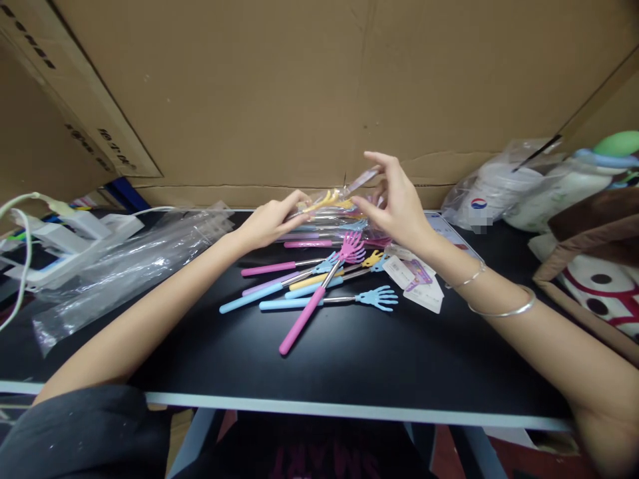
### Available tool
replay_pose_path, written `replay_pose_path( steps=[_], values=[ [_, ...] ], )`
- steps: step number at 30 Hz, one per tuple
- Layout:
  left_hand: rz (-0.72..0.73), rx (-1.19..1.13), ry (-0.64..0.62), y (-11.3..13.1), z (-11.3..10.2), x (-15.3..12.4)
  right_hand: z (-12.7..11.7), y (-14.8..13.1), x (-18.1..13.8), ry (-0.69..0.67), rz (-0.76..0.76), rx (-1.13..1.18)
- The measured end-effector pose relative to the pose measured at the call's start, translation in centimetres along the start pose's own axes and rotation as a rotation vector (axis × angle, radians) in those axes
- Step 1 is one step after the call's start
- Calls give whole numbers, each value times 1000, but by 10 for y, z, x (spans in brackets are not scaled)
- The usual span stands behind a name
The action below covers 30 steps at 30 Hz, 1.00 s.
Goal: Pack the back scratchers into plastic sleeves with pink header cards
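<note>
My left hand [269, 221] and my right hand [394, 203] meet above the far middle of the black table [349, 372]. Between them they hold a clear plastic sleeve [349, 189] with a yellow hand-shaped back scratcher [327, 199] partly inside it. My left fingers pinch the sleeve near the yellow claw. My right fingers pinch its far end. Below lies a loose pile of back scratchers [319, 279] with pink, blue, purple and yellow handles. Several bagged ones [324, 233] lie just behind the pile.
A heap of empty clear sleeves [124, 259] lies at the left. White chargers and cables [54, 233] sit at the far left. Paper cards [417, 279] lie right of the pile. A plush toy [594, 266] and bagged items [499, 193] stand at the right. Cardboard [299, 86] walls the back.
</note>
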State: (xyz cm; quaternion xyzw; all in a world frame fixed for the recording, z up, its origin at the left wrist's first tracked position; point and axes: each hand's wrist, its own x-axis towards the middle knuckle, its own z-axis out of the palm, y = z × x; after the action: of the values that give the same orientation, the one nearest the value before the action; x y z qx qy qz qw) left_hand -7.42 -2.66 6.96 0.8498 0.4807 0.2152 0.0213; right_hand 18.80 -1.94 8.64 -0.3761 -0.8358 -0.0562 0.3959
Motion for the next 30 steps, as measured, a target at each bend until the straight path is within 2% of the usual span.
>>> replay_pose_path(
  steps=[5,9,14,17,20,26,30],
  values=[
    [127,-200,-185,5,-7,-15,-8,2,0,-52,-5,31],
    [65,-313,-305,2,-14,-22,-15,13,-6,-161,-39,117],
    [35,-494,-462,-2,-13,-24,-20,14,-9,-189,-24,319],
    [14,-603,-490,-4,-10,-25,-16,13,-11,-259,83,506],
    [-8,-617,-493,-3,-9,-27,-7,15,-14,-229,186,629],
    [17,-580,-532,8,-7,-30,4,12,-19,-62,224,486],
    [53,-593,-571,7,-5,-31,2,9,-19,-124,193,472]
  ],
)
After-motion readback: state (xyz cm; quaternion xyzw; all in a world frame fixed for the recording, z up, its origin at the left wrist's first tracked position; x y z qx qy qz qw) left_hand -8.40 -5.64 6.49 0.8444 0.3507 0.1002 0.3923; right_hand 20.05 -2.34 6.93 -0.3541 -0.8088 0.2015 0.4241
